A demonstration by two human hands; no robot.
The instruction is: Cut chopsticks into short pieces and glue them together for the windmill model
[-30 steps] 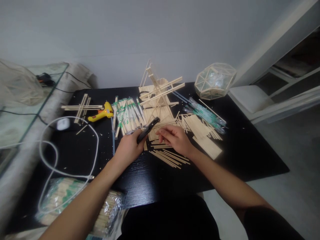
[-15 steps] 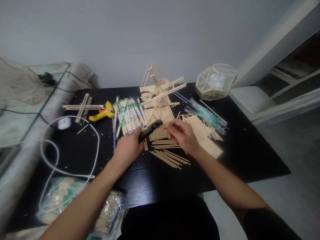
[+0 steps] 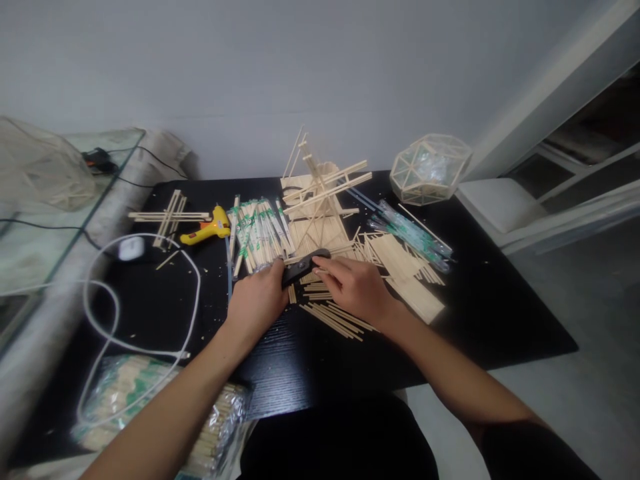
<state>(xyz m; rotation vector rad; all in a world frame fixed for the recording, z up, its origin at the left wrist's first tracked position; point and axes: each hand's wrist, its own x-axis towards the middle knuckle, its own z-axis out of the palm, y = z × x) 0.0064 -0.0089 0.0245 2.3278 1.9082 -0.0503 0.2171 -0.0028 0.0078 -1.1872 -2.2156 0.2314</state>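
My left hand [image 3: 257, 300] is closed around the handle of a black cutter [image 3: 305, 263] that points right over loose wooden sticks [image 3: 333, 313] on the black table [image 3: 490, 313]. My right hand [image 3: 357, 287] lies just right of the cutter, fingers curled and pinched near its tip; what it pinches is too small to make out. Behind the hands stands a stick frame model [image 3: 320, 193] on flat stick mats. Wrapped chopsticks [image 3: 255, 230] lie left of it.
A yellow glue gun [image 3: 207, 227] and a stick cross [image 3: 167, 215] lie at back left. A white cable [image 3: 145, 293] loops over the table's left side. A geodesic stick ball [image 3: 430, 167] sits back right. A bag of sticks [image 3: 130, 393] lies near my left forearm.
My right hand reached out to the right over the stick mats, then came back to the cutter's tip. The cutter tilted lower toward the table.
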